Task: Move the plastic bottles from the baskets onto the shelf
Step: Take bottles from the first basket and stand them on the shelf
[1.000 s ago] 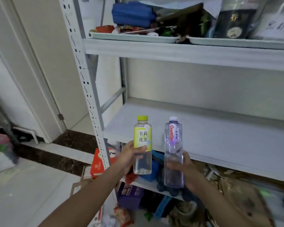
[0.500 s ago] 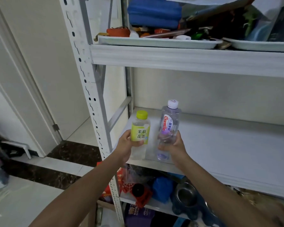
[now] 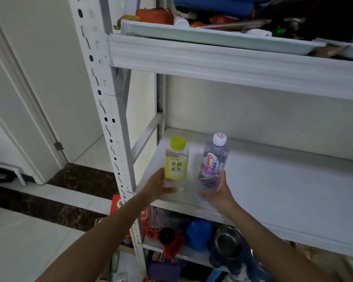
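From the head view, the yellow-capped tea bottle [image 3: 176, 163] is gripped low on its body by the left hand [image 3: 158, 186], held upright at the front left of the middle shelf [image 3: 283, 180]. Just beside it, the clear water bottle [image 3: 211, 167] is clasped near its base by the right hand [image 3: 217, 192], tilted slightly, over the shelf's front edge.

A white metal shelving rack [image 3: 118, 127] carries a pale middle shelf board [image 3: 283, 190]. At its front left corner are a clear bottle with a yellow-green cap and label [image 3: 176, 159] and a clear bottle with a white cap [image 3: 213, 163], side by side, base contact unclear. The upper shelf [image 3: 232, 64] bears a white plastic tray [image 3: 192, 35] of clutter; the lower shelf [image 3: 192, 258] holds a steel bowl [image 3: 227, 243].
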### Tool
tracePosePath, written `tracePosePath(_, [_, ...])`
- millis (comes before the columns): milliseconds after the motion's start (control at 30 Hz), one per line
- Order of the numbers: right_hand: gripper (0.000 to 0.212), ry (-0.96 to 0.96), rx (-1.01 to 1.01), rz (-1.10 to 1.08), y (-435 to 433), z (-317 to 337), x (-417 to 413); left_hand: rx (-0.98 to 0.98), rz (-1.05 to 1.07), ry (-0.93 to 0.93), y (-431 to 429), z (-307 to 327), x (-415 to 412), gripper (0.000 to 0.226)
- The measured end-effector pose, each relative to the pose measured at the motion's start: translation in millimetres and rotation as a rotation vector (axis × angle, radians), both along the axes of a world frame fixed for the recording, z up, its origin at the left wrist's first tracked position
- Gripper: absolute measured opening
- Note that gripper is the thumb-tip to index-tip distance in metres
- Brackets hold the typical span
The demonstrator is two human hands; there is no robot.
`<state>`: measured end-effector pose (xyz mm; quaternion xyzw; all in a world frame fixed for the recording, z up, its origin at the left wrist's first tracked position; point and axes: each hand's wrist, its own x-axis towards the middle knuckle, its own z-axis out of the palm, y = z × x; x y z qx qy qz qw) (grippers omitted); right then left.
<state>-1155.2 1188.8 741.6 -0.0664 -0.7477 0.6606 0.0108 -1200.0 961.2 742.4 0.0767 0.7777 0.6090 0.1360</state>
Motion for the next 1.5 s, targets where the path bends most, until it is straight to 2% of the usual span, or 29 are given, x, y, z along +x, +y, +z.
tracePosePath(167, [0.083, -0.040, 0.080, -0.012, 1.9, -3.4, -2.6, -0.163, 0.062, 0.068, 2.0, -11.2, -1.1, 0.064])
tracePosePath(300, [0.085, -0.064, 0.109, -0.014, 1.5, -2.5, -3.8, -0.260, 0.023, 0.130, 1.5, -7.2, -11.0, 0.059])
tracePosePath(400, [0.093, -0.079, 0.128, -0.039, -2.7, -4.6, -6.2, -0.347, 0.022, 0.162, -0.3, -8.2, -20.7, 0.064])
tracePosePath(567, [0.069, -0.096, 0.196, -0.076, -14.1, -2.8, -12.1, -0.553, 0.008, 0.198, -7.9, -1.7, -34.6, 0.073])
tracePosePath(700, [0.065, -0.088, 0.196, -0.065, -20.0, -3.5, -20.0, -0.606, -0.022, 0.200, -7.0, 2.5, -34.8, 0.068])
tracePosePath(867, [0.078, -0.109, 0.168, -0.002, -20.5, 3.1, -15.7, -0.579, 0.017, 0.128, -8.6, -6.6, -27.6, 0.072])
tracePosePath(933, [0.093, -0.121, 0.261, 0.071, -12.5, -4.1, -11.5, -0.564, 0.031, 0.154, -8.7, -5.7, -15.6, 0.072])
tracePosePath(1000, [0.105, -0.123, 0.527, 0.145, -5.3, -11.3, -5.7, -0.563, 0.042, 0.204, -12.1, -5.5, -0.6, 0.081])
tracePosePath(1100, [0.091, -0.052, 0.888, 0.189, 1.9, -12.0, 9.1, -0.640, 0.030, 0.227, -23.3, -5.5, 25.2, 0.086])
tracePosePath(1133, [0.098, -0.029, 0.985, 0.190, 5.7, -14.6, 13.0, -0.671, 0.017, 0.245, -27.2, -5.4, 35.0, 0.085])
tracePosePath(1200, [0.125, -0.014, 1.157, 0.203, 13.3, -19.4, 20.7, -0.739, -0.005, 0.292, -36.1, -7.6, 54.1, 0.084])
tracePosePath(1300, [0.141, 0.008, 1.279, 0.243, 21.8, -22.7, 38.3, -0.918, -0.029, 0.316, -50.7, -11.7, 87.4, 0.087])
tracePosePath(1400, [0.143, 0.056, 1.335, 0.312, 25.1, -21.8, 67.7, -1.108, -0.003, 0.281, -59.4, -14.3, 134.6, 0.093])
tracePosePath(1500, [0.140, 0.148, 1.340, 0.378, 22.7, -22.6, 100.4, -1.182, 0.067, 0.192, -62.2, -16.6, 195.9, 0.106])
